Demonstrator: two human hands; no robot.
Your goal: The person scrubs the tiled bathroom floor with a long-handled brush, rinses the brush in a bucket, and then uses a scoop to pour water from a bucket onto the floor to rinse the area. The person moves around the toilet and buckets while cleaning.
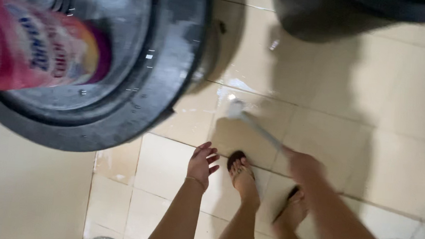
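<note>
I look down at a wet tiled floor point(322, 138). My left hand point(202, 162) hangs with its fingers spread and nothing in it, a thin bracelet at the wrist. My right hand point(301, 164) is blurred and closed around the handle of a long-handled brush point(252, 122), whose pale head touches the tiles near a wet patch. Both my feet in dark sandals point(241, 175) stand below the hands.
A large black round tub point(140, 78) fills the upper left, with a pink detergent packet point(31, 49) lying in it. A cream wall point(20, 185) runs along the lower left. Dark containers sit at the top point(321, 17) and right edges.
</note>
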